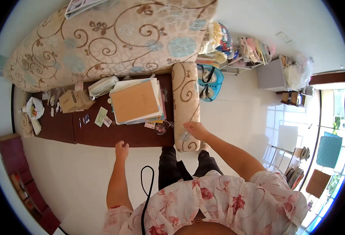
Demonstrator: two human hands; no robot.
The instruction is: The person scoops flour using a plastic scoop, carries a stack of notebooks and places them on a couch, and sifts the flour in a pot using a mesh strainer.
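My left hand (121, 150) hovers just off the front edge of the brown sofa seat (133, 137), fingers loosely bent and thumb apart, with nothing in it. My right hand (195, 129) is at the patterned sofa armrest (186, 94), fingers loosely bent toward the seat; no object shows in it. Whether it presses on the armrest I cannot tell. Between the hands lies a stack of papers and folders topped by a tan folder (135, 102). A clear round container (160, 127) sits by the stack's lower right corner, beside a small printed card (149, 125).
Left along the seat are a cardboard box (73, 101), a white pouch (103, 87), green paper slips (100, 116) and a white plastic bag (34, 108). Beyond the armrest stand a blue bag (210, 84) and a grey cabinet (271, 75). A black cord (147, 192) hangs before me.
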